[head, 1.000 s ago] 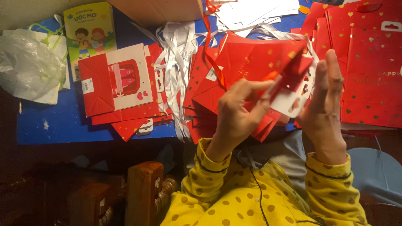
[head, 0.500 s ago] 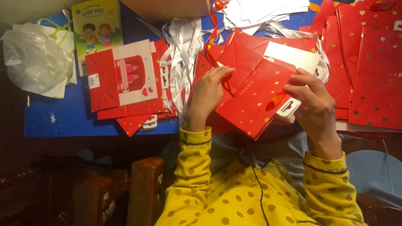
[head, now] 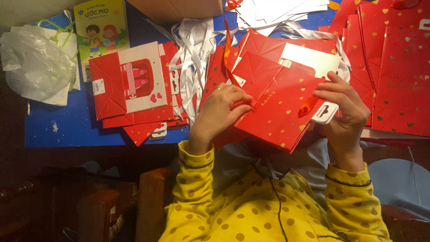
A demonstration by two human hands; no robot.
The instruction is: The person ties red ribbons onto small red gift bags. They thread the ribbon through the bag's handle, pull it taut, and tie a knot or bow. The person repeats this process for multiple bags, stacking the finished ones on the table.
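- Head view: both hands hold a flat red paper bag (head: 280, 110) over the near edge of the blue bench (head: 67, 130).
- Left hand (head: 221, 112) pinches its folded side; right hand (head: 342, 110) grips the white handle tab.
- Judged midway: the bag is flat and unopened, nothing visible inside.
- Flat red bags (head: 130, 85) are stacked left; more red bags (head: 394, 71) lie right; white ribbons (head: 192, 49) lie loose between.

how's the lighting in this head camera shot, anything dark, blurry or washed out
Head view: the red gift bag between the left hand and right hand is well lit and sharp; the white plastic bag looks slightly washed out; the lower left under the blue table sinks into deep shadow, details lost.
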